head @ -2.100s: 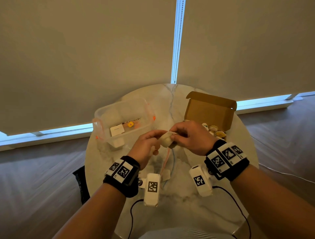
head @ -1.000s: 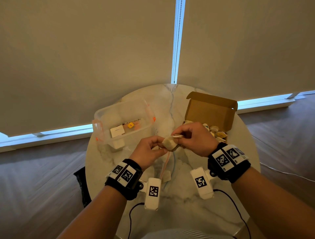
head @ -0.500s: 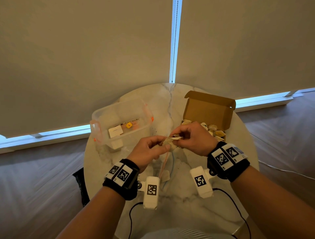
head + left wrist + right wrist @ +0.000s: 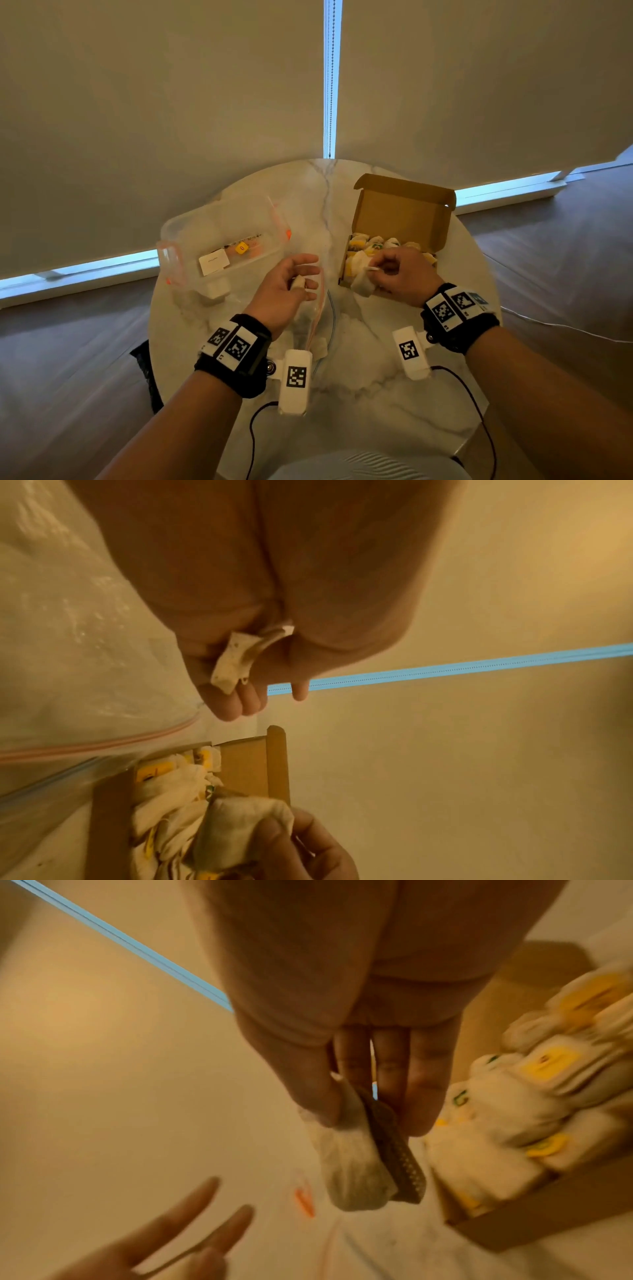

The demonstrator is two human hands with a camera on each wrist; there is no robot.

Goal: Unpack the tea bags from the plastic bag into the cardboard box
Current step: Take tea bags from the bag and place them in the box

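My right hand [image 4: 371,270] pinches a white tea bag [image 4: 362,282] between thumb and fingers, hanging over the front left corner of the open cardboard box [image 4: 404,209]. In the right wrist view the tea bag [image 4: 356,1172] dangles from my right hand [image 4: 352,1112] just left of the box [image 4: 531,1229]. The box holds several tea bags [image 4: 375,244]. My left hand [image 4: 301,281] hovers above the clear zip plastic bag [image 4: 313,317], some fingers extended, with a small white tea bag piece [image 4: 240,664] tucked between thumb and curled fingers.
A clear plastic container [image 4: 178,260] with orange latches stands at the table's left and holds cards. The round marble table [image 4: 376,394] ends close behind the box. Black cables [image 4: 253,431] run off the near edge. Window blinds hang behind the table.
Both hands held one tea bag together at the table's middle. They have separated: the right hand carried the tea bag right to the box, and the left hand stayed with a small piece.
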